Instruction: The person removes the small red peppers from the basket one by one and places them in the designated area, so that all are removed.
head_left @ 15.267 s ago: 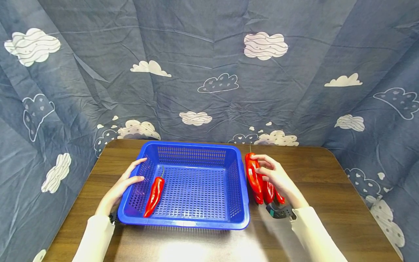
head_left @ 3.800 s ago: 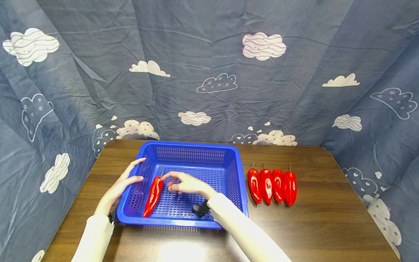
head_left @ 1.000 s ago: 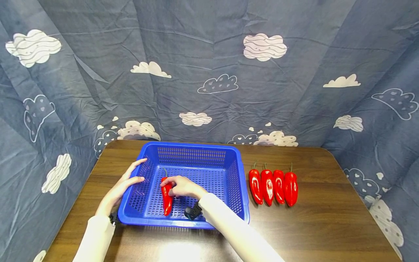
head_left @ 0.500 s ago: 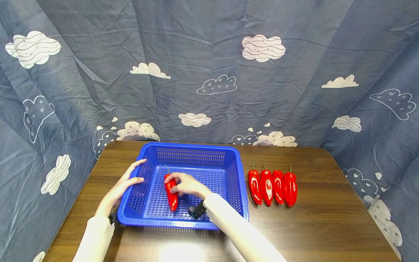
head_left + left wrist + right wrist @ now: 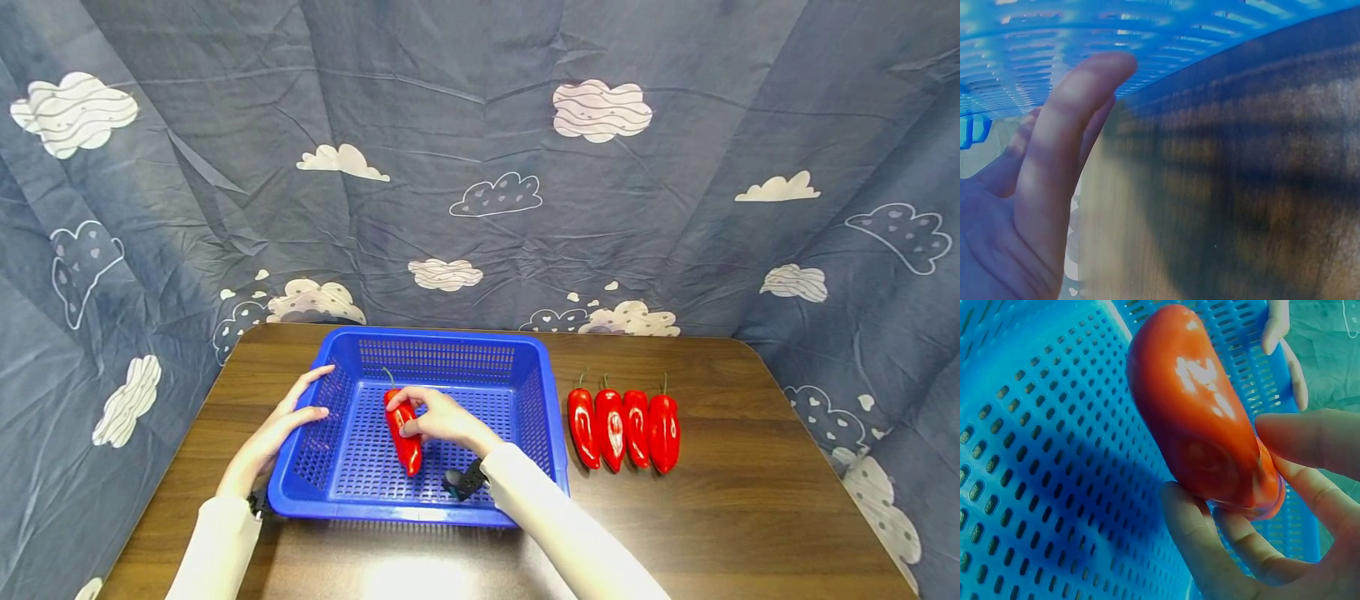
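A blue plastic basket point(image 5: 420, 510) with slotted walls stands on the table. My left hand point(image 5: 266, 437) holds its left rim, with the thumb and one finger reaching over it; the left wrist view shows a finger point(image 5: 1054, 144) against the outer wall. Inside the basket my right hand point(image 5: 442, 417) grips a glossy red chili pepper point(image 5: 407, 450) near its stem end, stem pointing away. In the right wrist view the thumb and fingers pinch the pepper point(image 5: 1191, 400), which seems raised, its shadow falling on the basket floor point(image 5: 1029, 481).
Several red chili peppers point(image 5: 611, 429) lie side by side on the brown wooden table point(image 5: 750, 483), right of the basket. A dark blue cloth point(image 5: 480, 125) with cloud prints hangs behind and at both sides.
Earlier my right hand was at the peppers on the table, now in a neat row. It has since taken hold of the basket's pepper and moved it rightward and slightly away. My left hand stays put.
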Tool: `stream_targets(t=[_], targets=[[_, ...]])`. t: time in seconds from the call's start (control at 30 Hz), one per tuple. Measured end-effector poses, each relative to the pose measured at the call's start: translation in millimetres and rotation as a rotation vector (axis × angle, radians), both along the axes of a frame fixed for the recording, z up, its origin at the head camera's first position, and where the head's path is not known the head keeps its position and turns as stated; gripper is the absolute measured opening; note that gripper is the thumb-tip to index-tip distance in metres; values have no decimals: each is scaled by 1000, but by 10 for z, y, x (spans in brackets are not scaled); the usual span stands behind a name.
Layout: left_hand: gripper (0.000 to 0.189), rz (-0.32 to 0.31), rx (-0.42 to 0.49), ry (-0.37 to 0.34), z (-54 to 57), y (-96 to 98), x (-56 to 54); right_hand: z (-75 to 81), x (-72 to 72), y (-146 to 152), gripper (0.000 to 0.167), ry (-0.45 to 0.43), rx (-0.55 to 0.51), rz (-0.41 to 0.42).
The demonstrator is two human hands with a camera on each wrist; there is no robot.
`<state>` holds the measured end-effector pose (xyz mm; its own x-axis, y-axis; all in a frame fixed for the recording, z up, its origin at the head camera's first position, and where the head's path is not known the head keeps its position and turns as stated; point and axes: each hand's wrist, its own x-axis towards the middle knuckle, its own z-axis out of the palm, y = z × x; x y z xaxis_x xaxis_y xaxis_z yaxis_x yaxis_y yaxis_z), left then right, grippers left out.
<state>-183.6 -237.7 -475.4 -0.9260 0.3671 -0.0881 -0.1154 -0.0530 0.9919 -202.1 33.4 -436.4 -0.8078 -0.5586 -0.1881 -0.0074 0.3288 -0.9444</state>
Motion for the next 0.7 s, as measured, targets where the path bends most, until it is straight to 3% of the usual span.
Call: stream_targets(t=[0.2, 0.7], targets=[[62, 0, 6, -5, -4, 0, 10, 21, 21, 46, 37, -30, -65, -5], [63, -12, 17, -21, 28, 10, 21, 87, 22, 178, 37, -11, -92, -33]])
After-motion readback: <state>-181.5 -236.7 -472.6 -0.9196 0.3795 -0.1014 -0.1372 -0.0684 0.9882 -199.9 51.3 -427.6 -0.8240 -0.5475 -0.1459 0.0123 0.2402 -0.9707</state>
